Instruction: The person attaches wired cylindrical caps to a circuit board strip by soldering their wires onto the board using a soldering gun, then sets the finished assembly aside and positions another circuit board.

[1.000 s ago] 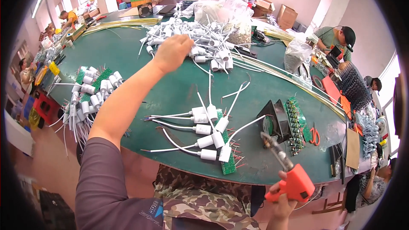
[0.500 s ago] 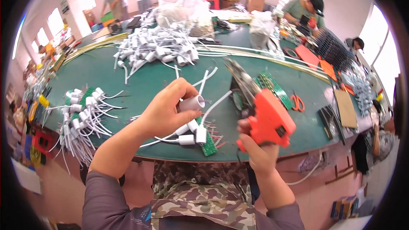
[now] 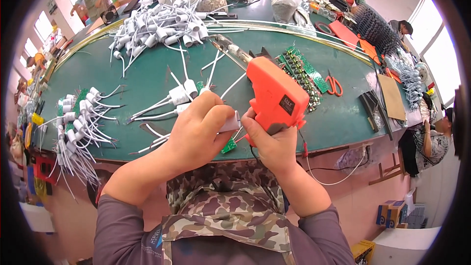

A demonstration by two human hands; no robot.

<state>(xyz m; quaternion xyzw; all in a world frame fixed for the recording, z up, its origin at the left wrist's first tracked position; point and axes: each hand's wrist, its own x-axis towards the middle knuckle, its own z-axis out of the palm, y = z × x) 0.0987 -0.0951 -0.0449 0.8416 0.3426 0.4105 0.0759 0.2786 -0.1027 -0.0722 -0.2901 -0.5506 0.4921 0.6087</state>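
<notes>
My left hand (image 3: 202, 122) is closed around a white plastic cylinder (image 3: 230, 123), whose end shows beside my fingers. Under and behind that hand lie several similar white cylinders with cables (image 3: 180, 94) and part of a green circuit board (image 3: 228, 145). My right hand (image 3: 273, 143) grips the handle of an orange soldering gun (image 3: 278, 91). Its metal barrel points away to the left, with the tip (image 3: 214, 41) above the table beyond my left hand. My fingers hide most of the held cylinder.
A big heap of white corded cylinders (image 3: 157, 29) lies at the back, and a bundle on boards (image 3: 78, 125) at the left. Populated circuit boards (image 3: 301, 76), orange scissors (image 3: 334, 85) and a black tray (image 3: 371, 111) are right. People work around the green table (image 3: 343, 122).
My right hand has brought the soldering gun leftward, close to my left hand. My left hand has turned, covering more of the cylinder. The whole view has shifted.
</notes>
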